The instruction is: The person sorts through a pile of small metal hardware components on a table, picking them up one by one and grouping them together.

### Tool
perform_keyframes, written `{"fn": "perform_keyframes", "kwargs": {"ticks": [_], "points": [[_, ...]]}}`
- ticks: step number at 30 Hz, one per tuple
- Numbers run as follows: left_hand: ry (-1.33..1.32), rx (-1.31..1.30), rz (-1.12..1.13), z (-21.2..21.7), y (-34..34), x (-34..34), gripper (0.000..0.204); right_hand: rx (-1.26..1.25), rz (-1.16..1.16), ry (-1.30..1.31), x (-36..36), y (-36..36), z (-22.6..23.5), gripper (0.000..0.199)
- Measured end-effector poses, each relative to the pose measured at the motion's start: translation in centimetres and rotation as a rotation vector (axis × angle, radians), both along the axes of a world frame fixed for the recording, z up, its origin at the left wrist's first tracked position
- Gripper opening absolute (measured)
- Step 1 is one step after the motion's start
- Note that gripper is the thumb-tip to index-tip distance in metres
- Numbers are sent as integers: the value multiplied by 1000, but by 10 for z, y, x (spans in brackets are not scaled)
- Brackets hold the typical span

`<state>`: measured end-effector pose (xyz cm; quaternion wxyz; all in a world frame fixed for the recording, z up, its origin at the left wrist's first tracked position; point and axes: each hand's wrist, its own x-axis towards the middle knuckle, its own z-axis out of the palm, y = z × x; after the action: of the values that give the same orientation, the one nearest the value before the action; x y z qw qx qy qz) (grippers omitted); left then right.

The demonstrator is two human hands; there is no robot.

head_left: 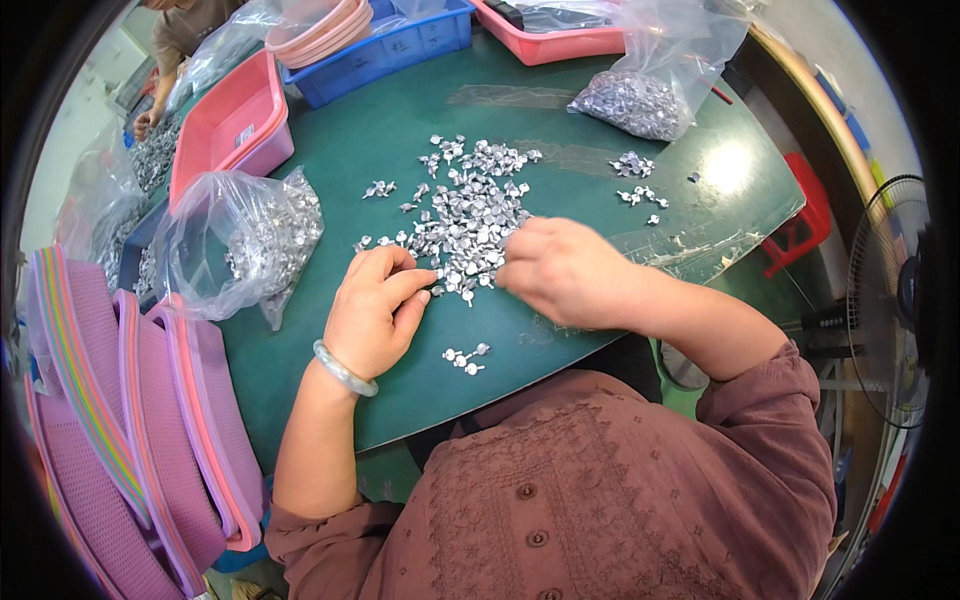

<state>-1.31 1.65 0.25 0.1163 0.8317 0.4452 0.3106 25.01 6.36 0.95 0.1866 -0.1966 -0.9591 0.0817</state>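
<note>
A loose heap of small silver metal parts (465,215), each with a round head and a short stem, lies on the green table. My left hand (372,305), with a pale bangle at the wrist, is at the heap's near left edge. Its thumb and forefinger are drawn together beside the parts; anything between them is too small to make out. On the heap's right side is my right hand (560,272), its fingers curled inward and the fingertips hidden behind the hand. A few separate parts (467,358) lie close to the table's front edge.
An open clear bag of parts (275,235) stands at left, a fuller bag (630,103) at the back right. Pink tray (228,125) and blue crate (400,55) line the far side. Purple mesh bags (150,420) crowd the left; a fan (890,300) stands right. Another person's hand (143,124) is far left.
</note>
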Motion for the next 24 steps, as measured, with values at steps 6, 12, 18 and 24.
{"fn": "perform_keyframes", "kwargs": {"ticks": [6, 12, 18, 24], "points": [[22, 4, 14, 3, 0, -3, 19, -1, 29, -3, -28, -6, -8, 18], [36, -42, 19, 4, -3, -5, 25, -109, 101, 36, -29, -14, -6, 6], [43, -39, -20, 0, -3, 5, 27, -171, 141, 43, -28, -12, -6, 7], [68, -28, 17, -3, -3, 8, 13, -173, 126, 76, -26, -7, -4, 7]]}}
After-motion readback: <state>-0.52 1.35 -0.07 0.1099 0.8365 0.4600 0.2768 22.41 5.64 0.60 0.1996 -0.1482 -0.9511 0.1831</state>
